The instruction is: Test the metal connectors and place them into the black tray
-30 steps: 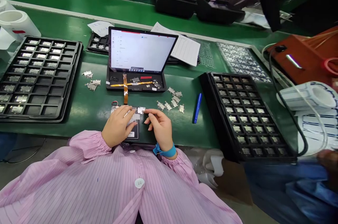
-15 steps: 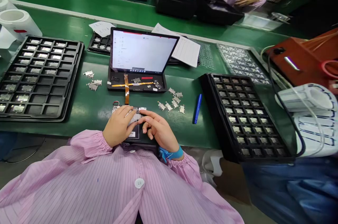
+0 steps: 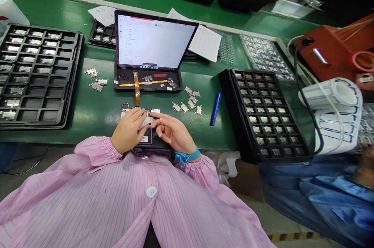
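My left hand lies over a flat circuit board, its fingers stretched out together on the board's upper part. From the other side my right hand reaches in, index finger and thumb extended with a gap between them, the other fingers curled. Both fingertips touch or hover over the board, and my hands hide much of it. An orange-brown ribbon cable runs from the board to a black tray bearing a lit screen. A blue band circles my right wrist.
Small metal modules lie right of the screen, more to its left. A blue pen lies nearby. Compartment trays stand left and right. A label roll and another person's blue-clothed legs are at right.
The view has tilted downward, so the bench contents appear higher and slightly left. My hands stay at the board, with little visible finger movement. Part of a person's arm now shows at the right edge.
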`<move>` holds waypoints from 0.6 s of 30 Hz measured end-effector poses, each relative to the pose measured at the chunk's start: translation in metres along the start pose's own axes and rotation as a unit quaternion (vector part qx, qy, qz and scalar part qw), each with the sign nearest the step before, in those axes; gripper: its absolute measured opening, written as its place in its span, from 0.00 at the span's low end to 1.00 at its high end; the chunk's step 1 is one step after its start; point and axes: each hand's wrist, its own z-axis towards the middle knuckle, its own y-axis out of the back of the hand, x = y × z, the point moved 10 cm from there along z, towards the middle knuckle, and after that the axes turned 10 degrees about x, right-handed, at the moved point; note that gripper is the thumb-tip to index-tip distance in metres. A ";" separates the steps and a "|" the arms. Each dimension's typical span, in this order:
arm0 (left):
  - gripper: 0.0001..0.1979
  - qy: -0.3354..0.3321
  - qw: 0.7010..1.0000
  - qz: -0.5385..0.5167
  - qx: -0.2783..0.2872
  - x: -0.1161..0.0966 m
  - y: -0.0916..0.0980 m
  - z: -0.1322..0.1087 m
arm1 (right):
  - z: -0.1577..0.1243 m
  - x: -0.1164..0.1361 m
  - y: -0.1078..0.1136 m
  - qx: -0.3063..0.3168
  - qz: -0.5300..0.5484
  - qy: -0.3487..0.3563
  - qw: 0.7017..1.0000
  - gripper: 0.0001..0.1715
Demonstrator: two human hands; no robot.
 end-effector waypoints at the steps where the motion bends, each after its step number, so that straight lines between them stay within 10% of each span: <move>1: 0.14 0.000 1.000 0.000 0.001 0.000 0.000 0.000 | 0.001 0.001 0.001 0.005 0.002 -0.001 1.000 0.19; 9: 0.14 0.005 1.000 0.006 0.000 0.000 0.001 0.001 | 0.002 -0.006 -0.012 0.095 -0.035 -0.046 0.994 0.23; 12: 0.14 0.001 1.000 0.010 -0.001 -0.001 0.002 0.001 | 0.003 0.006 -0.005 0.025 -0.199 0.011 0.980 0.23; 15: 0.14 -0.007 1.000 0.019 -0.004 -0.002 0.003 0.001 | -0.007 0.048 0.002 -0.136 -0.467 0.163 0.858 0.18; 18: 0.15 -0.012 1.000 0.026 -0.006 -0.003 0.004 0.001 | -0.009 0.062 -0.012 -0.167 -0.630 0.225 0.724 0.15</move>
